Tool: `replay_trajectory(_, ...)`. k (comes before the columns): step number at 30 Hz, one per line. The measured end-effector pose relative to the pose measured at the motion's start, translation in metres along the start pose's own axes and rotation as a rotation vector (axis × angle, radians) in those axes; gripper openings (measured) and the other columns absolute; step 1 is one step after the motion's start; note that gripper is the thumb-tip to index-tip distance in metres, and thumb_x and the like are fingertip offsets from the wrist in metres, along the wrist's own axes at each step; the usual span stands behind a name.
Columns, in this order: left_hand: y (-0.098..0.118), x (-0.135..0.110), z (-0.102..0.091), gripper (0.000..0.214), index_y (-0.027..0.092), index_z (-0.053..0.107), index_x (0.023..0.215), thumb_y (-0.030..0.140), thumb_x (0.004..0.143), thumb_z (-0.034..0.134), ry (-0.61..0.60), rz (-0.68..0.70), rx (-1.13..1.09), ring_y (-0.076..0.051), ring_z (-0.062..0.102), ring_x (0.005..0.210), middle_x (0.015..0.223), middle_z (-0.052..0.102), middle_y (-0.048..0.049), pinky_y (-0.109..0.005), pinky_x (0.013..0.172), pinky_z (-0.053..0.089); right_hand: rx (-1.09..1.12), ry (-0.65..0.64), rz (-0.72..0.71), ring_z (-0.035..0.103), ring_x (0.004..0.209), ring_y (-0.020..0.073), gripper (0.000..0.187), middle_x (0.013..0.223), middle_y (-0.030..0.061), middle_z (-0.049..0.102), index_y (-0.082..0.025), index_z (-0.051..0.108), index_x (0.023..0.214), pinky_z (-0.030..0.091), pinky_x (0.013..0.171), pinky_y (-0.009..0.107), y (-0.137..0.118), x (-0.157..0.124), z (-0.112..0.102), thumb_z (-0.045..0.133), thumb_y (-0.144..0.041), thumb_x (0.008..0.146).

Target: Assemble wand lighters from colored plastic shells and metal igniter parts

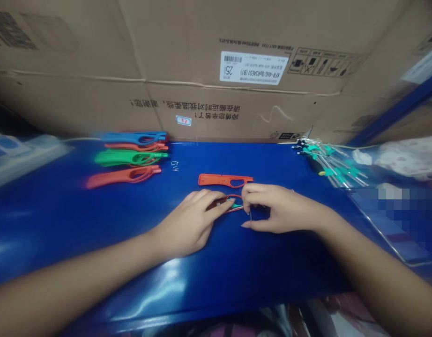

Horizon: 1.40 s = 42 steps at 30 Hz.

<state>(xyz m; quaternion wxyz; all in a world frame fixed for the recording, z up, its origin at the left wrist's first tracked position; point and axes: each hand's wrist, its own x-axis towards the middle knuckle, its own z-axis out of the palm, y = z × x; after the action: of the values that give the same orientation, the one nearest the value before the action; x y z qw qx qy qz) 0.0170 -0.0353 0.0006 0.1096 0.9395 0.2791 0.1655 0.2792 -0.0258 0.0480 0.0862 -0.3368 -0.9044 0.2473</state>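
Observation:
An orange lighter shell half (239,210) with a green trigger piece (233,202) inside lies on the blue table, partly covered by my hands. My left hand (188,220) holds it down, fingers over its left part and on the green piece. At the shell's right end, my right hand (282,208) has its thumb and forefinger around a thin, wire-like piece (250,216), too small to make out clearly. Just beyond lies another orange shell half (223,180), with an oval opening toward its right end.
Blue, green and orange lighter shells (131,159) are stacked at the left. Small metal wire pieces (175,165) lie beside them. Metal rods with green parts (333,164) and a dark-handled tool (316,166) form a pile at the right. A cardboard box (188,56) stands along the back.

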Motion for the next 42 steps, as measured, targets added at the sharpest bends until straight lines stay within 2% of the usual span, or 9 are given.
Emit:
replay_trajectory(4,-0.0011,-0.0004,0.0004,0.056,0.027,0.052,0.144,0.008,0.091,0.047,-0.007,0.027,0.008,-0.03,0.051,0.124,0.143,0.051,-0.0123,-0.05,0.099,0.048,0.016,0.007,0.007,0.057,0.082,0.0143,0.023,0.096,0.0022,0.061,-0.019,0.062,0.085,0.043,0.072,0.027,-0.0006,-0.0002,-0.0001,0.074,-0.039,0.085)
replay_trajectory(15,0.003,-0.0016,0.0003,0.056,0.02,0.053,0.142,0.004,0.088,0.048,0.003,0.035,0.045,-0.032,0.051,0.121,0.14,0.052,-0.0165,-0.052,0.099,0.051,0.0,0.034,-0.038,0.06,0.084,0.0162,0.033,0.095,0.0035,0.063,-0.018,0.064,0.087,0.045,0.073,0.029,-0.0016,-0.0004,0.0019,0.071,-0.051,0.086)
replay_trajectory(19,0.0013,-0.0025,0.0027,0.049,0.017,0.053,0.14,0.005,0.093,0.045,0.068,0.022,-0.021,-0.027,0.053,0.122,0.137,0.056,-0.014,-0.047,0.104,0.05,0.011,0.074,-0.05,0.059,0.084,0.0152,0.024,0.094,0.0043,0.062,-0.018,0.064,0.088,0.046,0.076,0.029,0.0026,0.0021,0.0055,0.056,-0.037,0.099)
replay_trajectory(25,0.0018,-0.0017,0.0025,0.039,0.016,0.054,0.132,0.006,0.096,0.043,0.073,-0.022,-0.094,-0.024,0.054,0.121,0.132,0.06,-0.0111,-0.042,0.105,0.05,-0.049,0.054,-0.043,0.06,0.086,0.0156,0.004,0.1,0.0037,0.064,-0.019,0.064,0.092,0.046,0.075,0.028,0.0071,0.0024,0.0074,0.063,-0.023,0.092)
replay_trajectory(30,0.0015,-0.0016,0.0018,0.043,0.02,0.056,0.133,0.006,0.095,0.043,0.03,-0.036,-0.084,-0.026,0.052,0.123,0.136,0.056,-0.0107,-0.045,0.105,0.049,-0.091,0.049,-0.038,0.06,0.086,0.0157,0.004,0.099,0.0031,0.064,-0.018,0.063,0.092,0.046,0.073,0.028,0.0062,0.0023,0.0063,0.063,-0.022,0.091)
replay_trajectory(42,0.0031,-0.0009,0.0004,0.039,0.017,0.06,0.126,0.005,0.094,0.042,0.035,-0.043,-0.081,-0.027,0.055,0.121,0.132,0.059,-0.0131,-0.047,0.102,0.051,-0.108,0.06,-0.052,0.059,0.082,0.0157,0.009,0.094,0.0037,0.063,-0.018,0.062,0.09,0.045,0.07,0.028,0.0044,0.0036,0.0055,0.059,-0.025,0.095)
